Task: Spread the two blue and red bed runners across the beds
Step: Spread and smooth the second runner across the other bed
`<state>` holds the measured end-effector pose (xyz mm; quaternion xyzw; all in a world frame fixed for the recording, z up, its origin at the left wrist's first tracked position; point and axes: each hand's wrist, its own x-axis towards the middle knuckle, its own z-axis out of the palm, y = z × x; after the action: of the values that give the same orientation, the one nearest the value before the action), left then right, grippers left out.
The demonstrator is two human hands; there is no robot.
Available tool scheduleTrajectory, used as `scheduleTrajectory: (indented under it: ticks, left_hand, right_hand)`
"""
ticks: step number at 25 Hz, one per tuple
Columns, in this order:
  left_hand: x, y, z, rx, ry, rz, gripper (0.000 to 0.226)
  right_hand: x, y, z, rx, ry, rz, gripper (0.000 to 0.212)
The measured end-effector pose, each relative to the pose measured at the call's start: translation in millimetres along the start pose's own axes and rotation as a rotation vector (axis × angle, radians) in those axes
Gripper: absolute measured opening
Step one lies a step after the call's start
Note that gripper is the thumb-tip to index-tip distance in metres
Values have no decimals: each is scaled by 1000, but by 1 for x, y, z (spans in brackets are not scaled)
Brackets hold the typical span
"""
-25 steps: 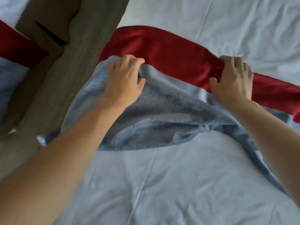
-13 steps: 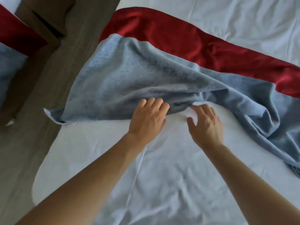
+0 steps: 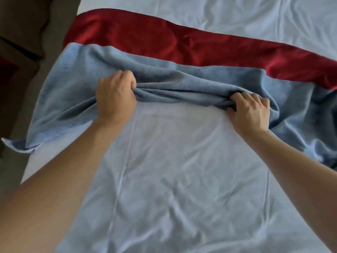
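Note:
A blue and red bed runner [image 3: 182,73] lies across the white bed [image 3: 173,179]. Its red band [image 3: 155,37] is on the far side and its blue part on the near side. The near blue edge is bunched into folds between my hands. My left hand [image 3: 114,97] is closed on that edge at the left. My right hand [image 3: 249,112] grips the bunched edge at the right. The runner's left end [image 3: 20,145] hangs over the bed's left side. A second runner is not clearly visible.
A dark wooden floor [image 3: 60,19] runs along the bed's left side. A dark piece of furniture [image 3: 16,52] stands at the far left. Wrinkled white sheet fills the near half of the view.
Both hands moved from the runner's far red-blue seam to its near blue edge, then spread apart and closed on it. The blue part, earlier folded up, now lies flatter.

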<state>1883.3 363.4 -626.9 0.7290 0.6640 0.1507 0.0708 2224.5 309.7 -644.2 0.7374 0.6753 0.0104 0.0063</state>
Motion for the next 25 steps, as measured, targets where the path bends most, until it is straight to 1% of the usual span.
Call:
scheduleTrajectory:
  ticks: [1, 3, 5, 6, 8, 9, 10, 12, 13, 15, 17, 19, 20, 21, 22, 24, 25]
  left_hand:
    - [-4, 18, 7, -58, 10, -10, 19]
    - [-13, 52, 24, -156, -1, -20, 11]
    - [-20, 76, 40, -208, -50, 56, 2]
    - [-21, 84, 49, -192, -86, 101, 10]
    - [-18, 92, 65, -76, -177, 187, 29]
    - [-15, 93, 70, -17, -192, 212, 33]
    - [-10, 93, 73, 21, -179, 219, 31]
    - [3, 97, 73, 28, -102, 195, 19]
    - [11, 99, 71, 9, -79, 180, 17]
    - [20, 104, 64, -44, -104, 180, 21]
    - [20, 102, 54, -145, -208, 169, 27]
    - [12, 95, 42, -258, -444, 84, 33]
    - [4, 91, 38, -236, -554, 52, 34]
    - [-6, 90, 35, -155, -593, 69, 34]
    - [-16, 90, 35, -72, -573, 113, 31]
    - [-37, 101, 35, 20, -415, 217, 10]
    - [-47, 112, 35, 8, -333, 266, 6]
  right_hand:
    - [3, 7, 2, 20, -13, 0, 17]
    - [10, 16, 6, 79, -23, 16, 17]
    - [15, 21, 10, 145, 1, 31, 14]
    - [17, 23, 12, 182, 15, 37, 13]
    - [24, 30, 14, 241, 46, 35, 14]
    - [30, 33, 15, 260, 53, 31, 14]
    - [35, 34, 16, 274, 51, 28, 13]
    - [42, 34, 17, 294, 3, 25, 13]
    - [45, 35, 17, 301, -25, 19, 12]
    - [47, 36, 12, 312, -78, 19, 15]
    - [47, 41, 1, 358, -197, 26, 25]
    - [40, 46, -14, 422, -425, 24, 34]
    - [34, 47, -19, 402, -518, 5, 36]
    - [25, 45, -23, 346, -562, -27, 33]
    - [15, 44, -21, 309, -542, -74, 27]
    - [-12, 38, -18, 308, -340, -119, 4]
    - [-27, 37, -18, 324, -202, -111, 11]
